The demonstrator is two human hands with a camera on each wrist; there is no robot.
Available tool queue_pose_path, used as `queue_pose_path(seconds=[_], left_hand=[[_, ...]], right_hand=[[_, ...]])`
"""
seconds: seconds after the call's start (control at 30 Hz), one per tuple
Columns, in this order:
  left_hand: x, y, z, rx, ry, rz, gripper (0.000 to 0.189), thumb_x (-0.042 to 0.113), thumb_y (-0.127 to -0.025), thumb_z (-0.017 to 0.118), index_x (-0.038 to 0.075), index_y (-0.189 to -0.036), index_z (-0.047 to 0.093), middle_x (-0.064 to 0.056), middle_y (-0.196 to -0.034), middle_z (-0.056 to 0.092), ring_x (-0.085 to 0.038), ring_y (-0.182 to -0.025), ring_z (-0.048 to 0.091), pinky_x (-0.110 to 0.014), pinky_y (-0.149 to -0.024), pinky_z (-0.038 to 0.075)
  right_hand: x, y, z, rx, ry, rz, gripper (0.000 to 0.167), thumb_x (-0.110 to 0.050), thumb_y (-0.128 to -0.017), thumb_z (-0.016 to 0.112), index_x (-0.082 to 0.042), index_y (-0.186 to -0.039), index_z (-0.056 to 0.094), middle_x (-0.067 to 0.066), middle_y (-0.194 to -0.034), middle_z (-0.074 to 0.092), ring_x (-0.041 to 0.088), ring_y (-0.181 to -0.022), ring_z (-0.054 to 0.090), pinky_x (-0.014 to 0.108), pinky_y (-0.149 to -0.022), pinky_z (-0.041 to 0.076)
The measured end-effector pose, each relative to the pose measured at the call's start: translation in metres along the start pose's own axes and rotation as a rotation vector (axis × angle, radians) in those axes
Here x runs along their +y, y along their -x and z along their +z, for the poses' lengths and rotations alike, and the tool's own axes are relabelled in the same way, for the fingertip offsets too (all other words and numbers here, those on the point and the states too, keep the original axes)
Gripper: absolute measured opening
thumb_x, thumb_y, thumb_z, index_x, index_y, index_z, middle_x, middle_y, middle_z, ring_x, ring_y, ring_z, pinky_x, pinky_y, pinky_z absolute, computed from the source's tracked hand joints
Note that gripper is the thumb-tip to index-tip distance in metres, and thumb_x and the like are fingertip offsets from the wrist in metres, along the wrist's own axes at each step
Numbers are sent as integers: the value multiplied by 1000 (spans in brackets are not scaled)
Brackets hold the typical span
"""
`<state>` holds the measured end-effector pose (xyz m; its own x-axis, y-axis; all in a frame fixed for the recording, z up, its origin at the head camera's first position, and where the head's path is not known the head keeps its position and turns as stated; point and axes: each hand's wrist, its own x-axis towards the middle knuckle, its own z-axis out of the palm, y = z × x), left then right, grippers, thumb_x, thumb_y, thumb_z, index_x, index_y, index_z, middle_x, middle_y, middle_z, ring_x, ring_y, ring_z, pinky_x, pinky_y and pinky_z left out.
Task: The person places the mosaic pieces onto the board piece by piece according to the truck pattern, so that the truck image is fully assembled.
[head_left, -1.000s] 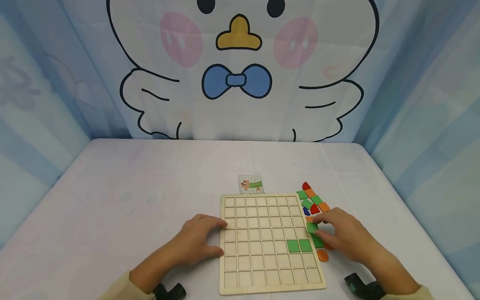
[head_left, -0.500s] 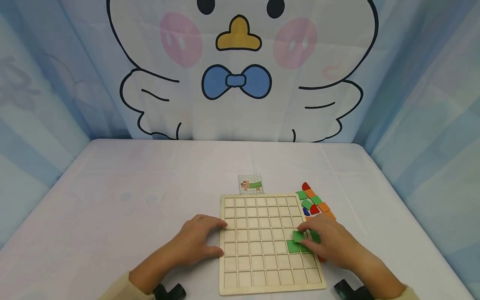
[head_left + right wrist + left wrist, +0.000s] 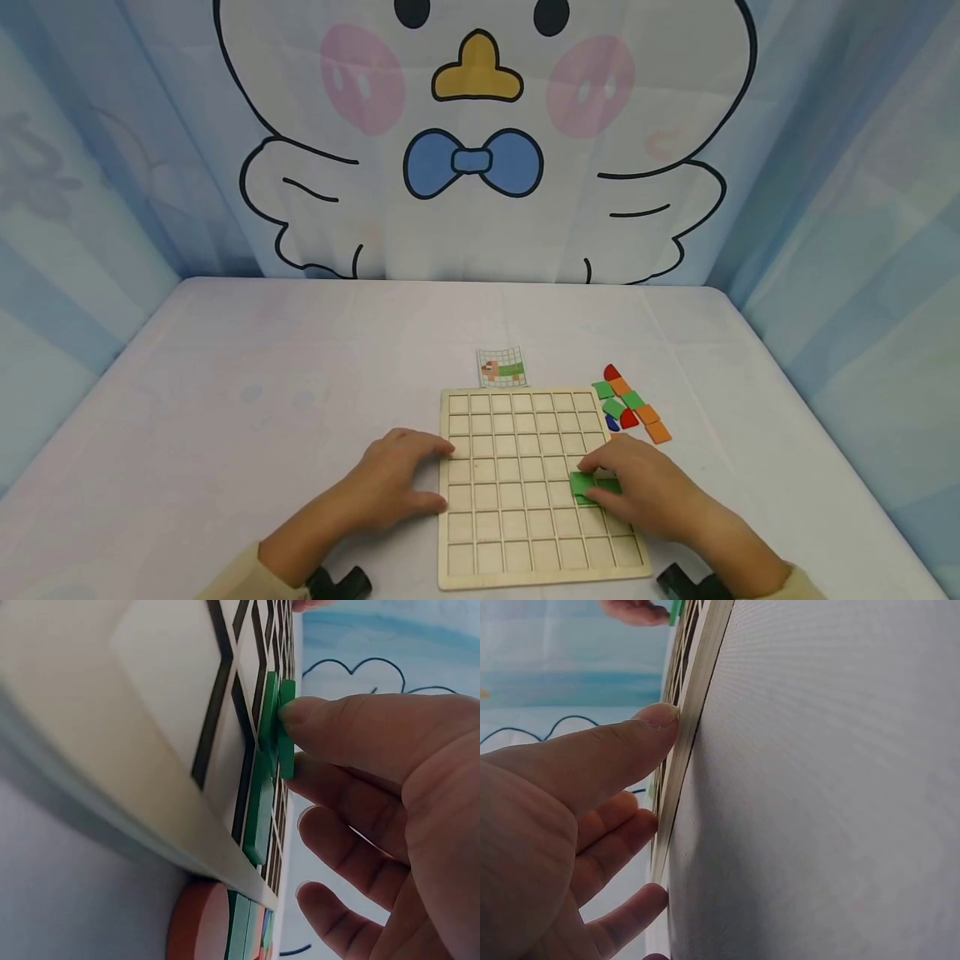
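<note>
Pinches a green tile [image 3: 286, 750] between thumb and finger of the right hand [image 3: 645, 487], above the right part of the wooden grid board [image 3: 510, 581]. Holds it nearly parallel to the board, over the left end of a pair of laid green tiles [image 3: 259, 817], too close to tell touching from apart. Has a bare cell [image 3: 559, 493] just left of that pair, in the same row. Shows too little of the held tile to make out any long axis. Rests the left hand [image 3: 401, 475] farther off, thumb and fingers spread against the board's left edge.
</note>
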<state>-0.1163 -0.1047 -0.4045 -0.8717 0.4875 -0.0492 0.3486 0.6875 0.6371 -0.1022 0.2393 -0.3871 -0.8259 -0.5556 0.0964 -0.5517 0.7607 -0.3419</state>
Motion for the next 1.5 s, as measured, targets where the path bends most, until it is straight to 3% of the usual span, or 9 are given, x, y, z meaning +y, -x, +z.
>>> queue_pose_path(seconds=[0.47,0.93,1.5], left_hand=[[0,-1,0,5,-5,-1,58,22,-76,88,8,-128,64,-5,-128,62,-32,-126,48,-56,-105,35],[0,0,1,-2,0,-14,59,23,-76,88,9,-128,64,-4,-129,61,-33,-126,47,-57,-105,35],[1,1,0,8,-1,7,57,23,-77,88,9,-127,64,-4,-129,61,-32,-125,48,-57,-104,35]], right_hand=[[-5,-7,6,17,-7,-89,18,-21,-87,79,-18,-103,72,-13,-98,63,11,-91,55,34,-80,49],[-11,-8,10,-6,-37,-76,16,-23,-89,76,-19,-104,71,-12,-99,63,10,-91,56,33,-78,50],[-10,-4,15,74,-20,-161,17,-17,-86,79,-17,-101,72,-12,-96,64,7,-87,56,30,-74,50]])
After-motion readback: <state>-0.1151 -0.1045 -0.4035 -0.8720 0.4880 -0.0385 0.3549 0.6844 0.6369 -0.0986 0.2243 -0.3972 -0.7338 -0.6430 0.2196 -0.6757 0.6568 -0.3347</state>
